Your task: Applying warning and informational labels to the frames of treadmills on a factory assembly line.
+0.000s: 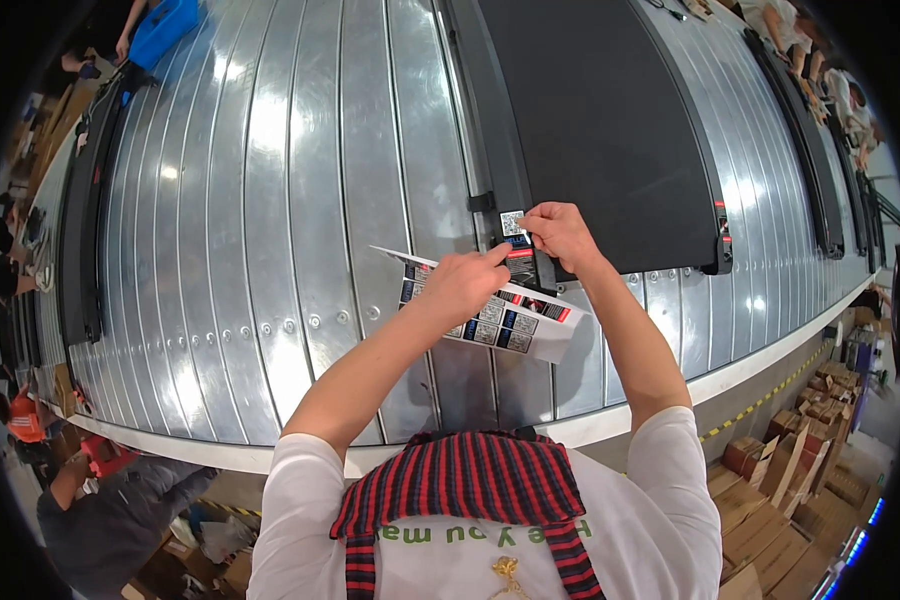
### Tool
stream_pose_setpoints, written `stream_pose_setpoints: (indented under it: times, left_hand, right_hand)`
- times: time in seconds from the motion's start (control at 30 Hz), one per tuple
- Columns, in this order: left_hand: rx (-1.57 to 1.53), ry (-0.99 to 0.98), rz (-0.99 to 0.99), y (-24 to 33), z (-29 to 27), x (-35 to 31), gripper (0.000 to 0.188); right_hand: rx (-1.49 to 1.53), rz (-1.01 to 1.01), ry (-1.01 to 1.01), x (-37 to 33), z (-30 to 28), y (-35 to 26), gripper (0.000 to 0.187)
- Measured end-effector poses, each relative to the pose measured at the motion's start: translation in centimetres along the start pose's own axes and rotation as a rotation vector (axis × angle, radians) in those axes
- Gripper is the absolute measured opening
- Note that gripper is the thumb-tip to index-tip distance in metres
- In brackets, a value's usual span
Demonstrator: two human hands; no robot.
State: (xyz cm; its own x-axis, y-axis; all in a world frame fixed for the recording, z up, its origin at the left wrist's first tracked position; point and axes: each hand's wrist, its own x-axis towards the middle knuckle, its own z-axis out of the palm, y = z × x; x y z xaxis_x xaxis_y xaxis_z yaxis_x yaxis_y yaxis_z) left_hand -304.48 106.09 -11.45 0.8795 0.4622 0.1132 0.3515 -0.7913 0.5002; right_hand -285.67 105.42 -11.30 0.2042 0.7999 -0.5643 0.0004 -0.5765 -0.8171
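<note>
My right hand (562,236) has thumb and fingers pinched at the right edge of a label (512,224) with a square code on it. That label lies at the near end of a black frame rail (497,150), above a red and black sticker. My left hand (465,287) is curled over a white sheet of stickers (488,331), apparently gripping it, though its fingers partly hide the hold. Its index finger reaches out and touches the lower part of the label. The sheet is tilted and bent, with rows of black-and-white code stickers.
A large black panel (610,130) stretches away from me on the slatted metal table (270,230). More black rails (88,230) lie at both sides. A blue bin (163,32) is at the far left. Co-workers are along the edges; cardboard boxes (760,520) stand below at right.
</note>
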Motion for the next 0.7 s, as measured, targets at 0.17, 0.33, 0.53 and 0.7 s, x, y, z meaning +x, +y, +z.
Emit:
stream_pose_setpoints:
  times: [0.17, 0.33, 0.53, 0.7]
  left_hand:
    - [0.064, -0.154, -0.065, 0.9, -0.4, 0.6, 0.008]
    - [0.055, -0.177, -0.098, 1.1, -0.2, 0.6, 0.009]
    - [0.037, -0.178, -0.113, 1.3, -0.4, 0.6, 0.009]
    - [0.025, -0.202, -0.111, 1.3, -0.7, 0.7, 0.011]
  right_hand:
    - [-0.012, -0.043, 0.02, 0.3, -0.1, 0.6, 0.011]
    - [-0.149, -0.123, 0.081, 0.4, 0.3, 0.9, 0.01]
    - [-0.072, -0.172, 0.087, 0.0, 0.2, 1.3, 0.011]
    - [-0.14, -0.183, 0.142, 0.2, 0.3, 1.5, 0.011]
